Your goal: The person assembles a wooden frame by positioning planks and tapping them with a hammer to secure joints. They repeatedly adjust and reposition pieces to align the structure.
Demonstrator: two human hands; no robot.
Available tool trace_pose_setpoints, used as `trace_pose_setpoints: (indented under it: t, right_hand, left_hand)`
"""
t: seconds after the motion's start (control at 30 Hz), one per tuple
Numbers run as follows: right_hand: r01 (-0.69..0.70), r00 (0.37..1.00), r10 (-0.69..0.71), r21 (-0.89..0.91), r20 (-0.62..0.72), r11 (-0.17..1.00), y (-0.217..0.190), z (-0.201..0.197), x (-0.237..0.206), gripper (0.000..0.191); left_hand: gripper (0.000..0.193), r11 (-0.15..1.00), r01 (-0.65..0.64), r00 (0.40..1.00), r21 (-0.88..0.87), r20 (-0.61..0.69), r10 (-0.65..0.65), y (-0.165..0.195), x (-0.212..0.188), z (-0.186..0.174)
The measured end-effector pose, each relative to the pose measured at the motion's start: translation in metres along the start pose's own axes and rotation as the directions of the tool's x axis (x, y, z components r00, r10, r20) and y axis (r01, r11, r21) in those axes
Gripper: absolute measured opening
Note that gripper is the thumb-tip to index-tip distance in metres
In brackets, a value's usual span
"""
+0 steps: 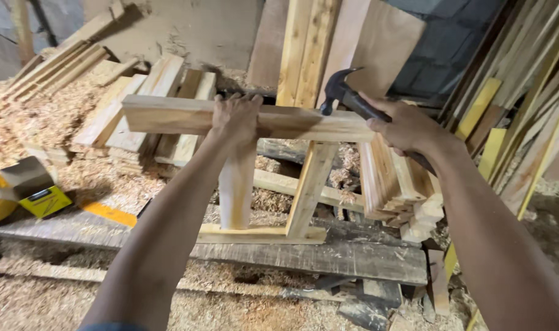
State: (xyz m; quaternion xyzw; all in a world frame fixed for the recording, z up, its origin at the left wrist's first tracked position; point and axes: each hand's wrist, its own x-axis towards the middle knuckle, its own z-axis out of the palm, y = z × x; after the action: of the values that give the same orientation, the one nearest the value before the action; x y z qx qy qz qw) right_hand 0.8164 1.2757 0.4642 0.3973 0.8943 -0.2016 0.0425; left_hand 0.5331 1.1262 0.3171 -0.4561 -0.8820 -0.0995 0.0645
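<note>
A pale, rough-sawn wooden frame (273, 178) stands upright on a dark, weathered plank (328, 254). It is built of flat rectangular boards: a long top rail (169, 115) running left to right, two upright legs beneath it, and a short bottom rail resting on the plank. The wood is light yellow with visible grain and square-cut ends.

The left hand (235, 116) is closed over the top rail near its middle, fingers curled across the far edge, directly above the left leg. The right hand (405, 127) is wrapped tight around the dark handle of a claw hammer (347, 95). The black steel head, with its curved claw pointing up, sits just above the right end of the top rail, close to where the right leg meets it.

Loose, curly wood shavings (40, 122) cover the ground on the left and near side. Stacked pale boards (151, 98) lie behind the frame, another bundle of short cut slats (396, 190) sits just right of it, and long planks (316, 49) lean upright at the far wall. A yellow box (43, 199) lies at the left.
</note>
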Motion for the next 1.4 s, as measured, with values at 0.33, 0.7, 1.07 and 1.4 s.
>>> trace_pose_setpoints:
  t: [0.33,0.7,1.07,1.4]
  right_hand:
    - [0.237,0.970,-0.220,0.219,-0.099,0.947,-0.059,0.024,-0.023,0.068]
    - [0.326,0.945,-0.327,0.033,0.025,0.945,-0.151,0.042,-0.013,0.068]
    - [0.378,0.926,-0.364,0.198,-0.105,0.904,-0.163,0.043,-0.013,0.068]
    - [0.440,0.896,-0.425,0.127,-0.131,0.889,-0.151,0.042,-0.002,0.069]
  left_hand:
    - [0.085,0.990,0.112,0.936,0.089,0.324,-0.135,-0.075,-0.055,-0.069]
    - [0.071,0.992,0.117,0.984,0.046,0.128,-0.122,-0.098,-0.053,-0.060]
    - [0.081,0.999,0.045,0.998,-0.011,0.052,-0.044,-0.103,-0.056,-0.052]
    - [0.093,0.997,0.073,0.994,-0.021,0.082,-0.071,-0.098,-0.062,-0.056]
